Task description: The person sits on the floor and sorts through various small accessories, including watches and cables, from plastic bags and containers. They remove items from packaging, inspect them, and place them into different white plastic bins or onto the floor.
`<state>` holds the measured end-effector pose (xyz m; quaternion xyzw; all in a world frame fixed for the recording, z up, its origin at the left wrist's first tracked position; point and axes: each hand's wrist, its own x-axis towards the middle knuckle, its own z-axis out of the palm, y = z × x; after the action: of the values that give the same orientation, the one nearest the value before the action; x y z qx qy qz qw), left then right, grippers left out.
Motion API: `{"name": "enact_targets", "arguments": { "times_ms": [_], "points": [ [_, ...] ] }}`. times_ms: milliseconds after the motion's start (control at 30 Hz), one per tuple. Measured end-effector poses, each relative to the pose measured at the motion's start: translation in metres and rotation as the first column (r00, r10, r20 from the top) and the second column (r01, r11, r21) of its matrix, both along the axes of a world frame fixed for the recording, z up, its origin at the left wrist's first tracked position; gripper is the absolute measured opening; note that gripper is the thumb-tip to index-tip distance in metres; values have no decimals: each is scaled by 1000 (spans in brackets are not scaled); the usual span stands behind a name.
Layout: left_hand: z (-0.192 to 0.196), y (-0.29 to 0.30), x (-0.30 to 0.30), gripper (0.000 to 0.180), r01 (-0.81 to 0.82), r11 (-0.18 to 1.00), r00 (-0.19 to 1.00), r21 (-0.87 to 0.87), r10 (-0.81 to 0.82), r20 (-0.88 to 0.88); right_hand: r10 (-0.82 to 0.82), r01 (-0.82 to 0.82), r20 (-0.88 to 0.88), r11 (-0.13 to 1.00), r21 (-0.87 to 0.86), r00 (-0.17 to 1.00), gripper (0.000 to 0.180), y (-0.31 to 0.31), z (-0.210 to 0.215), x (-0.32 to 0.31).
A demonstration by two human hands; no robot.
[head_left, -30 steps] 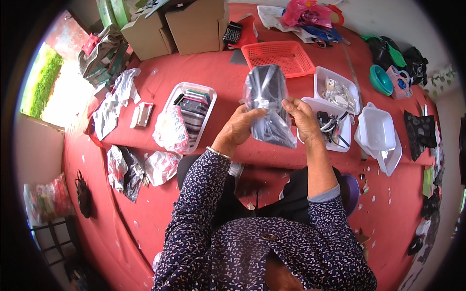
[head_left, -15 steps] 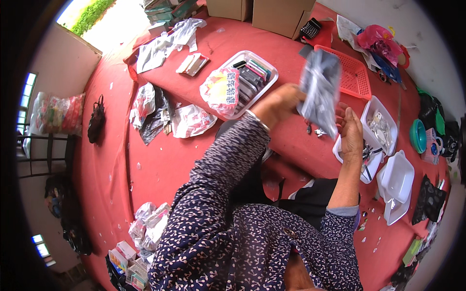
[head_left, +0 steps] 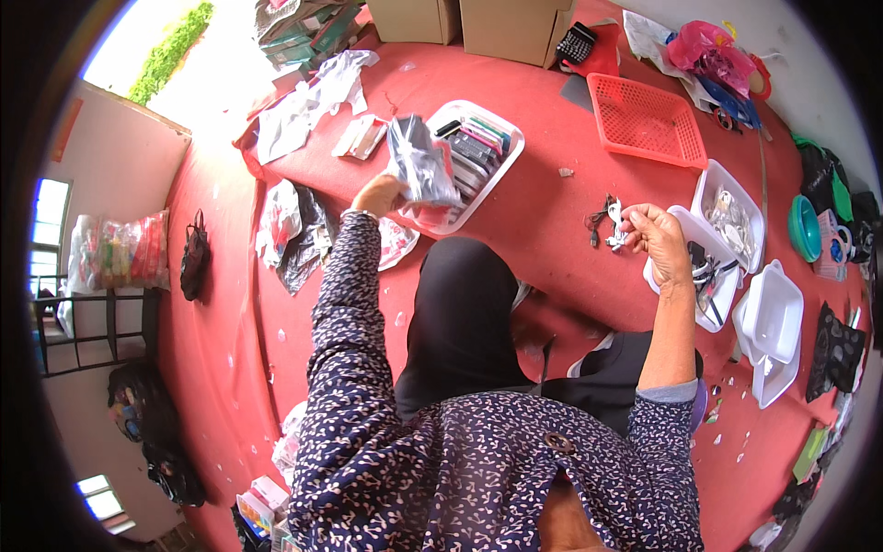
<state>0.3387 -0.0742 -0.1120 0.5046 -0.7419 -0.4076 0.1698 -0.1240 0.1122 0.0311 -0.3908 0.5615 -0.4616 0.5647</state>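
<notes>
Over the left side of a white bin (head_left: 505, 164), the left hand (head_left: 379, 194) held a dark bundle (head_left: 417, 166) in clear plastic, gripping it by its lower left edge. Its fingers were closed on the bundle, though most of them were hidden behind it. Whether the bundle touched the bin could not be told. Inside that bin, flat dark and coloured devices (head_left: 475, 152) stood packed in a row, and a red and white plastic bag (head_left: 440, 218) showed below the bundle.

Well apart on the other side, the right hand (head_left: 659, 241) was raised with its fingers bent, their tips just beside a white cable (head_left: 615, 224); whether they pinched it could not be told. A dark cable (head_left: 593, 224) lay next to that one on the red cloth (head_left: 543, 106). Near the right hand stood two more white bins, one with pale cables (head_left: 731, 221), the other with dark cables (head_left: 704, 267). Beyond them sat a red mesh basket (head_left: 648, 118).
</notes>
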Motion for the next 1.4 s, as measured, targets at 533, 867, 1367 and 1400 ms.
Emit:
{"name": "enact_targets", "arguments": {
  "times_ms": [533,867,1367,1400],
  "points": [
    [16,8,-38,6,-123,985,989,-122,132,69,-3,7,-196,1000,21,981,14,0,-3,-9],
    [106,-40,-88,15,-220,677,887,-702,438,144,-34,30,-304,999,-18,952,14,2,7,-2],
    [28,34,-105,17,434,540,817,-721,103,568,-42,-37,-622,993,-114,782,14,0,-5,-6],
    [28,35,-105,21,365,569,854,-737,110,508,-32,-47,-627,993,-109,779,14,0,-6,-5]
  ]
}}
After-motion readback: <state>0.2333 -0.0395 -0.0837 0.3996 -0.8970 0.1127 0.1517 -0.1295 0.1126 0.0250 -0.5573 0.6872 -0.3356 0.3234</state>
